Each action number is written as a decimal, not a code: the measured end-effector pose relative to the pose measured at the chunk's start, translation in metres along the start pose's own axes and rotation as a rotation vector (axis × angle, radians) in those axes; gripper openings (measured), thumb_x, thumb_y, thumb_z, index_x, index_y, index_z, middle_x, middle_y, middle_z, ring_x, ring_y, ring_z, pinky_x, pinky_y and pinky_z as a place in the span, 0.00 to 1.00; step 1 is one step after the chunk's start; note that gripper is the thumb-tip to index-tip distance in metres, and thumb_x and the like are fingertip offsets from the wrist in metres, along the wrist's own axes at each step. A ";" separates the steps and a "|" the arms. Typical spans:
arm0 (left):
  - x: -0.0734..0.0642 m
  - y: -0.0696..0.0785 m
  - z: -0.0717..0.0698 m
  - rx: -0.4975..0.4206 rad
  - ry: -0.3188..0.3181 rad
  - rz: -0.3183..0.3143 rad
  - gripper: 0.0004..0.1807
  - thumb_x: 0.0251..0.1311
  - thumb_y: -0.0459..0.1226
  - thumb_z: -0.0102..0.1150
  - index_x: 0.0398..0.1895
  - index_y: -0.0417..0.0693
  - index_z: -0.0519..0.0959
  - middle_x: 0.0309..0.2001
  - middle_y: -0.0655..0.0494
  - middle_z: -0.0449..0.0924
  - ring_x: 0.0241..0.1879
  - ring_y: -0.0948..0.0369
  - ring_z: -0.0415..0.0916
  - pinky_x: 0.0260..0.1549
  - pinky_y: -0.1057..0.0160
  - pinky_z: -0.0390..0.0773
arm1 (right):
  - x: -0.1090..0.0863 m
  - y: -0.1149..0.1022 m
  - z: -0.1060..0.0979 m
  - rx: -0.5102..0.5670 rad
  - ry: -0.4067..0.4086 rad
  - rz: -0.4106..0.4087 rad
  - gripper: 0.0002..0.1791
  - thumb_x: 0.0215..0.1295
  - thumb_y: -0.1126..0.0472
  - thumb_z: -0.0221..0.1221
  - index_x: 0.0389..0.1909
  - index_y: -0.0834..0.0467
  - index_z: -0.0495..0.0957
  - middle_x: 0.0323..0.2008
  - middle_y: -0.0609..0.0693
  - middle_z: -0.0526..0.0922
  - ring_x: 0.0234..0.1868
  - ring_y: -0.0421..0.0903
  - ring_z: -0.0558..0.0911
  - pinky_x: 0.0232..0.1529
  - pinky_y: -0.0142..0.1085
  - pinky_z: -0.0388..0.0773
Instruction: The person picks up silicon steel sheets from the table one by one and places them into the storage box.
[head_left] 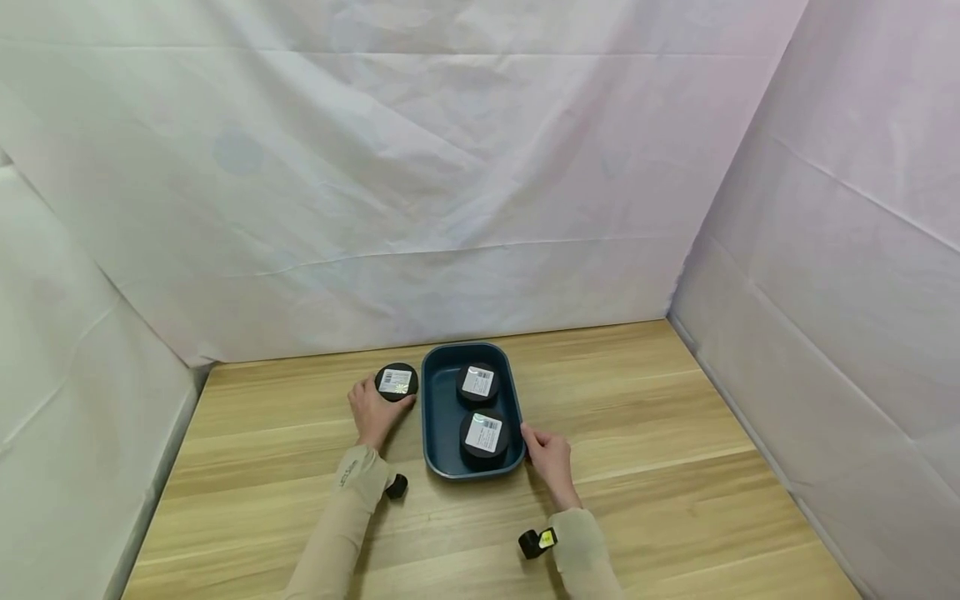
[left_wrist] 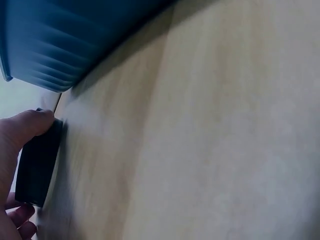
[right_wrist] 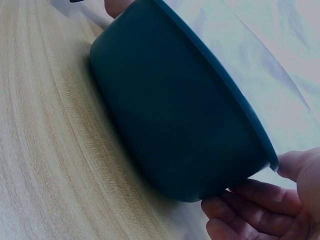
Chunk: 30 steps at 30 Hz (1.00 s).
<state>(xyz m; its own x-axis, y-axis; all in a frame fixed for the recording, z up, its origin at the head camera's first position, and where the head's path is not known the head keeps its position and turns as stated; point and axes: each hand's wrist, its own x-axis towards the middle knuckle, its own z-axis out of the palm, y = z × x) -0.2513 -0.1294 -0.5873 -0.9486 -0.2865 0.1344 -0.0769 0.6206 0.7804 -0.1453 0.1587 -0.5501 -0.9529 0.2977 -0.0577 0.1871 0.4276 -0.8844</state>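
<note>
A round black tub [head_left: 396, 382] with a white barcode label on top sits on the table just left of a dark blue tray [head_left: 441, 417]. My left hand [head_left: 375, 415] grips that tub by its side, and in the left wrist view thumb and fingers span the black tub [left_wrist: 39, 165]. Two more labelled black tubs lie inside the tray, one toward the far end [head_left: 478, 383] and one nearer [head_left: 484, 435]. At the tray's right edge my right hand [head_left: 551, 460] holds on; the right wrist view has its thumb at the rim and fingers under the tray wall [right_wrist: 175, 105].
The wooden table [head_left: 637, 417] runs out to both sides. White cloth [head_left: 390, 183] hangs along its back edge, with more cloth at the left and right. A small black camera sits on each wrist.
</note>
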 end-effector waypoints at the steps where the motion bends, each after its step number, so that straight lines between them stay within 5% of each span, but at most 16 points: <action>1: 0.001 0.000 0.000 0.008 0.001 -0.001 0.46 0.34 0.44 0.77 0.58 0.31 0.67 0.51 0.33 0.64 0.54 0.41 0.56 0.52 0.47 0.61 | 0.000 0.000 0.000 0.003 0.002 -0.001 0.21 0.65 0.55 0.58 0.20 0.67 0.83 0.13 0.48 0.76 0.16 0.38 0.72 0.19 0.30 0.70; 7: 0.002 -0.001 0.001 0.018 0.007 -0.007 0.46 0.33 0.43 0.77 0.57 0.31 0.68 0.50 0.34 0.65 0.53 0.42 0.57 0.51 0.47 0.61 | 0.001 0.000 0.001 0.006 0.008 -0.008 0.21 0.64 0.55 0.58 0.20 0.67 0.83 0.13 0.49 0.76 0.15 0.38 0.72 0.19 0.29 0.70; 20: -0.006 -0.003 0.002 -0.113 0.046 0.035 0.44 0.33 0.40 0.77 0.56 0.31 0.68 0.52 0.35 0.64 0.54 0.42 0.57 0.52 0.46 0.60 | 0.003 0.003 0.000 -0.022 0.003 -0.002 0.23 0.65 0.53 0.58 0.16 0.65 0.81 0.13 0.48 0.76 0.16 0.38 0.72 0.20 0.30 0.70; 30: -0.005 0.010 -0.006 -0.160 0.065 0.036 0.44 0.35 0.43 0.76 0.56 0.33 0.67 0.52 0.37 0.65 0.53 0.44 0.59 0.52 0.47 0.63 | 0.006 0.004 -0.001 -0.005 0.019 0.003 0.21 0.64 0.54 0.58 0.19 0.65 0.82 0.13 0.48 0.75 0.16 0.38 0.71 0.19 0.29 0.70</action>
<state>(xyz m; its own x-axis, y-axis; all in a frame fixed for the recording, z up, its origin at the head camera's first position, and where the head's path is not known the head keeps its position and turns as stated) -0.2456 -0.1261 -0.5759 -0.9277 -0.3157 0.1991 0.0115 0.5090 0.8607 -0.1497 0.1629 -0.5537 -0.9477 0.3150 -0.0514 0.1912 0.4312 -0.8818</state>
